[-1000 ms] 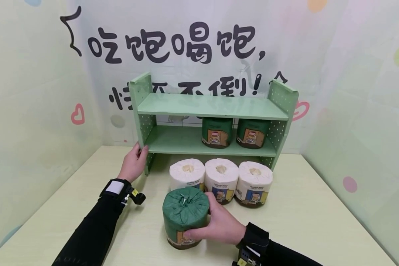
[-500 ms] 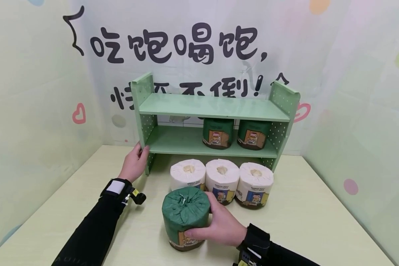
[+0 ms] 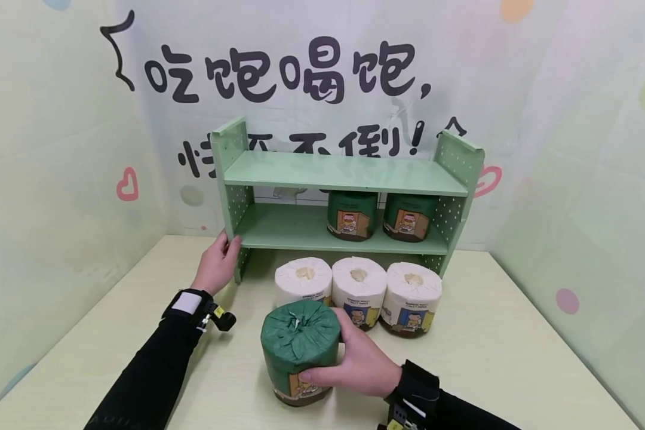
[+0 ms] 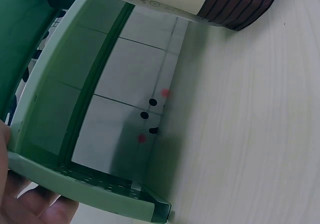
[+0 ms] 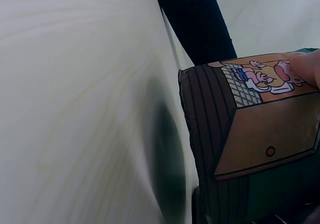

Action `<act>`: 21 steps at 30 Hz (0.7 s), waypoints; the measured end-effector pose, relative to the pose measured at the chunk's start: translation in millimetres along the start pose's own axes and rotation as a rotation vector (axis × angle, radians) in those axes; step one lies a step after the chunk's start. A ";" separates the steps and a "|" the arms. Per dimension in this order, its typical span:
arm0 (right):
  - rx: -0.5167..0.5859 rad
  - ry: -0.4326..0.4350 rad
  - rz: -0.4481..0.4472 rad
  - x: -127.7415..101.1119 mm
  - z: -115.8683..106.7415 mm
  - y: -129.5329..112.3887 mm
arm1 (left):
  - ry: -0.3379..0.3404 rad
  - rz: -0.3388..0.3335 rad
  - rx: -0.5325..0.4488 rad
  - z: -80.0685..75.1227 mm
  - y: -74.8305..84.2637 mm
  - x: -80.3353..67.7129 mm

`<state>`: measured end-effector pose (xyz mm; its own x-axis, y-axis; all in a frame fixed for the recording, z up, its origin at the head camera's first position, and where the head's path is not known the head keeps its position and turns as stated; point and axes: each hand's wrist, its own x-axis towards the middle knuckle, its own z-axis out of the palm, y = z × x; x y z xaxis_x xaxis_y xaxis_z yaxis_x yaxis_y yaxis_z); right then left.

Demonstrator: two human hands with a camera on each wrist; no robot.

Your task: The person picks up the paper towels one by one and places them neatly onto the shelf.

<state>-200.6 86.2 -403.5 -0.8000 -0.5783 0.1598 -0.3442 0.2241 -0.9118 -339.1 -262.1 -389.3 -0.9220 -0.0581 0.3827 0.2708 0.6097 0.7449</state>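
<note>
My right hand (image 3: 357, 361) grips a toilet roll in green wrapping (image 3: 300, 337) from its right side, thumb across the printed front. In the right wrist view the base of this roll (image 5: 270, 134) stands a little off the tabletop, over a shadow. My left hand (image 3: 217, 264) holds the left side panel of a green shelf (image 3: 328, 230), fingers behind the panel and thumb in front. Two more green toilet rolls (image 3: 353, 216) stand on the right half of its middle board. Three white-wrapped toilet rolls (image 3: 358, 286) stand in a row on the table before the shelf.
The pale wooden table (image 3: 516, 358) runs between printed fabric walls (image 3: 580, 197) on both sides and behind. The shelf's top board (image 3: 344, 170) is bare. Bare board also shows left of the two shelved rolls.
The held green roll has shifted very slightly, its bottom edge a touch lower in the view. Both hands keep their hold, and the shelf and other rolls stay put.
</note>
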 end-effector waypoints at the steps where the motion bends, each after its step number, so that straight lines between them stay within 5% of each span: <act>1: 0.000 0.000 -0.002 -0.4 -0.4 -0.8 | 0.001 0.003 0.000 0.2 0.3 0.4; 21: 0.047 0.021 -0.041 -1.1 -16.1 -25.0 | 0.004 0.000 -0.003 0.5 0.7 -1.7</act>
<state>-199.0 93.8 -374.8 -0.7960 -0.5697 0.2045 -0.3535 0.1634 -0.9210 -337.5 -261.2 -389.7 -0.9207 -0.0614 0.3854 0.2719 0.6075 0.7463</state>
